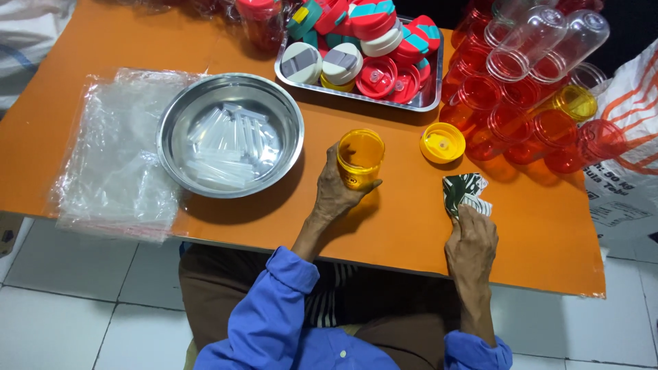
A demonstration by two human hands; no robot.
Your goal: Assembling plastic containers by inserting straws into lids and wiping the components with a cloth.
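While the left hand (336, 195) wraps its fingers and thumb round the yellow cup (360, 159), the cup stands upright on the orange table (384, 233), near the middle. The cup looks like thin see-through plastic with nothing in it, so it is likely very light, a bit smooth and slippery, and it may bend if squeezed hard. Holding it round the side, low down, as the hand does, seems a good way. The right hand (471, 243) is closed on a small folded cloth (463, 193) with green and white marks, pinched between fingers and thumb; the cloth is soft and floppy. A yellow lid (442, 142) lies flat just right of the cup. A round metal bowl (229, 133) with clear tubes sits to the left, a tray of lids (363, 48) is far, and red cups (521, 123) pile up at the right.
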